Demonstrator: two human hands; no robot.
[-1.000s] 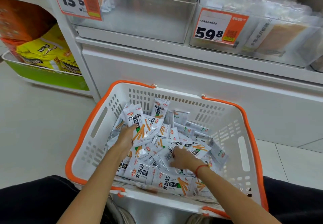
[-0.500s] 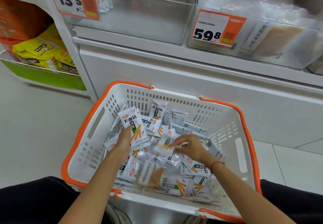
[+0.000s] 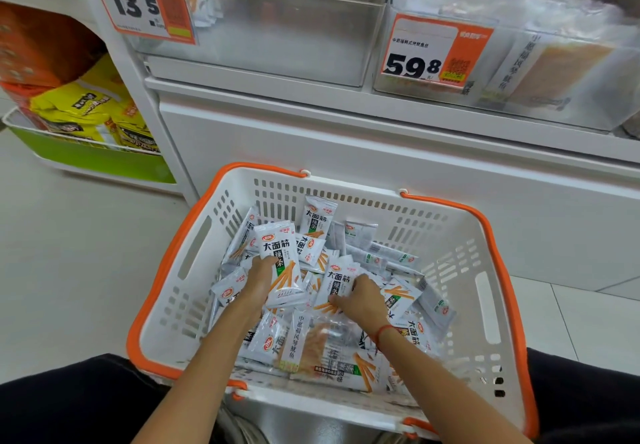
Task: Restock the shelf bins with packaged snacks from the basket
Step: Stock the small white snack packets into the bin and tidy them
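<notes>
- A white basket (image 3: 460,291) with an orange rim is seen at 6 o'clock in the view, packed with small white snack packets (image 3: 360,256).
- A stack of packets (image 3: 282,267) is gripped by the left hand (image 3: 258,279); the fingers are curled round its lower left edge, and the stack is held upright at 9 o'clock of the pile.
- Another packet (image 3: 337,282) is held down by the right hand (image 3: 362,300) at the pile's centre; the fingers appear bent over it, though a true grasp cannot be told from this angle.
- A red cord (image 3: 382,333) is worn on the right wrist.
- A clear longer pack (image 3: 311,346) lies at 6 o'clock of the pile, just below both hands.
- A clear bin (image 3: 277,45) is seen at 12 o'clock, with a "13.5" tag (image 3: 138,4) at its left.
- A second bin (image 3: 554,73) at 1 o'clock is filled with clear packs and bears a "59.8" tag (image 3: 429,52).
- Yellow bags (image 3: 79,111) are stacked at 9 o'clock on a green shelf (image 3: 93,158).
</notes>
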